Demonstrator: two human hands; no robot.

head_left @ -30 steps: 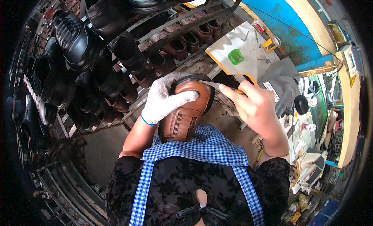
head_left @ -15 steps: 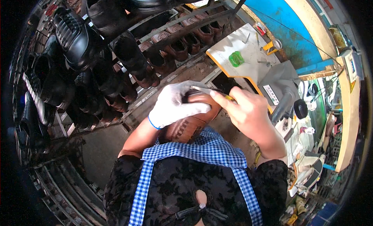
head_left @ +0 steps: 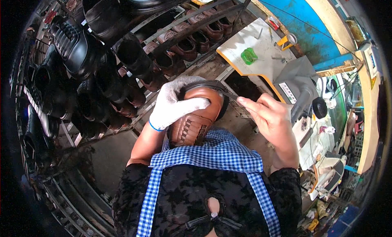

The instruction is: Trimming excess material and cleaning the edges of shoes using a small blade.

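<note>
Currently I log the brown leather shoe (head_left: 196, 118) held against the apron, sole edge upward, dark sole already attached. Left hand (head_left: 173, 104), white-gloved, has fingers curled over the toe. Right hand (head_left: 271, 120) pinches a thin tool (head_left: 226, 94) at the sole rim; edge work looks unfinished. Rack of shoes (head_left: 102, 69) far left.

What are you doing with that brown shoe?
A person holds a brown leather shoe against their blue checked apron. The gloved left hand presses on its toe. The bare right hand holds a thin dark tool at the shoe's edge. Racks of dark shoes stand to the left.
</note>
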